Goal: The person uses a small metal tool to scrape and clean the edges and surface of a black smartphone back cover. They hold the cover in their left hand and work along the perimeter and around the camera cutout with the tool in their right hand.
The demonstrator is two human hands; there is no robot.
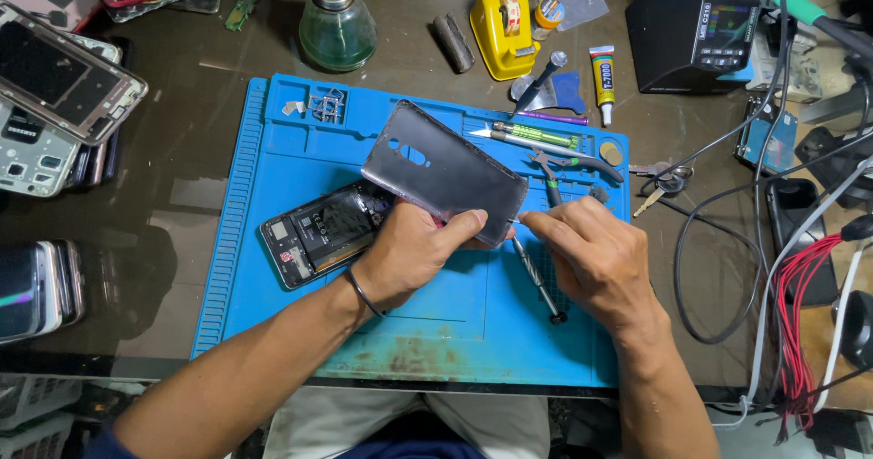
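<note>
1. One opened phone body (323, 232) lies on the blue work mat (273, 150), left of both hands.
2. The left hand (409, 257) grips the dark back cover (441, 170), tilted above the mat.
3. The right hand (591, 259) pinches the cover's lower right corner with closed fingertips.
4. A screwdriver (538, 279) lies beneath the right hand.

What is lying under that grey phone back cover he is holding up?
Under the grey back cover, held by the left hand, lies an opened phone on the blue mat. Its right end is hidden by the cover and hand. The right hand touches the cover's edge.
</note>
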